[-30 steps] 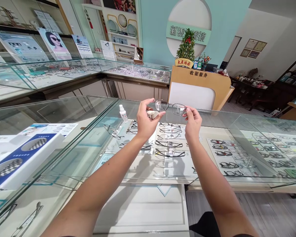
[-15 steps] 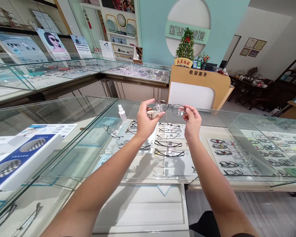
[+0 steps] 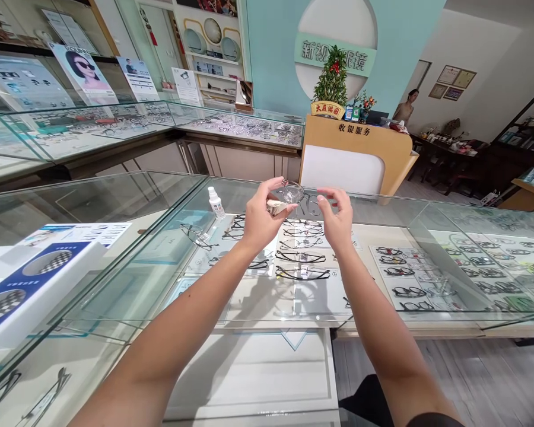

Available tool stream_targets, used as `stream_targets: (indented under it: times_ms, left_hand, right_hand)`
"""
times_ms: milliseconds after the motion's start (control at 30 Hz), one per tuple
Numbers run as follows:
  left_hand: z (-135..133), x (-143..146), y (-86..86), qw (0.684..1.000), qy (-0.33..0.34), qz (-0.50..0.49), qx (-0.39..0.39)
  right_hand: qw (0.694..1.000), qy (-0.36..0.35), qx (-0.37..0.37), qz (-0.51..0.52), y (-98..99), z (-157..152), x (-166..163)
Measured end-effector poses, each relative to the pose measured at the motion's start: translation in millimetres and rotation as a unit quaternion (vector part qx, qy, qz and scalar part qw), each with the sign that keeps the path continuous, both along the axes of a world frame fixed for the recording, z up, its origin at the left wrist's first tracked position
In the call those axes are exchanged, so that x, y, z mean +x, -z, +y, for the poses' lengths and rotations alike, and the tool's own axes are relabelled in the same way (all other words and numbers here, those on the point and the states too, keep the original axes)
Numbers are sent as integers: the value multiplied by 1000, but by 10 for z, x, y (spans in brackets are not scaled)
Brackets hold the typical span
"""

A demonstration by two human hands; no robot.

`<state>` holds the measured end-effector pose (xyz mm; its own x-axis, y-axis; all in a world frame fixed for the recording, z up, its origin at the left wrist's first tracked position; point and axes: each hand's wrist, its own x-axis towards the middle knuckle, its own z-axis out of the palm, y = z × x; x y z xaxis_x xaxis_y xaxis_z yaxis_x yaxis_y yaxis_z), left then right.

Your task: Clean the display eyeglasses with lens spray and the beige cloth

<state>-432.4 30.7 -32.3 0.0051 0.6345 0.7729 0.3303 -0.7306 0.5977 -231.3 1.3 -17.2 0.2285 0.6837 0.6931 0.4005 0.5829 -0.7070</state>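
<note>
I hold a thin-rimmed pair of glasses up in front of me above a glass display counter. My left hand pinches the left lens rim and also keeps a small beige cloth tucked against its fingers. My right hand is at the right side of the frame with its fingers curled round it; the right lens is partly hidden behind them.
A small white spray bottle and a loose pair of glasses stand on the counter top to the left. Rows of frames lie inside the case. A blue-and-white box sits at left. A person stands behind the far cashier desk.
The glasses have turned from broadside to more end-on, and my right hand has moved left, closer to my left hand. The view has shifted slightly, and a person now shows behind the desk.
</note>
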Motion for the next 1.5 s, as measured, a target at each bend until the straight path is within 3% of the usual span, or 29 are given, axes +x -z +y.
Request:
stream_targets:
  times_ms: [267, 500, 700, 867, 1000, 1133, 1500]
  left_hand:
    - [-22, -12, -7, 998, 39, 45, -10]
    - [-41, -33, -72, 995, 69, 62, -29]
    - [-20, -45, -75, 996, 69, 47, -24]
    - [-64, -5, -69, 999, 3, 17, 34]
    - [-148, 87, -67, 996, 55, 51, -52]
    - [-176, 135, -57, 988, 86, 2, -131]
    - [-130, -7, -201, 977, 35, -19, -208]
  right_hand:
    - [997, -46, -46, -53, 56, 92, 31]
    - [966, -183, -179, 27, 22, 164, 167]
    - [945, -244, -207, 71, -4, 163, 212]
    - [958, -194, -159, 138, 89, 225, 124]
    - [974, -144, -122, 123, 181, 206, -39]
    - [993, -86, -55, 52, 227, 85, -208]
    - [995, -94, -20, -31, 244, -61, -325]
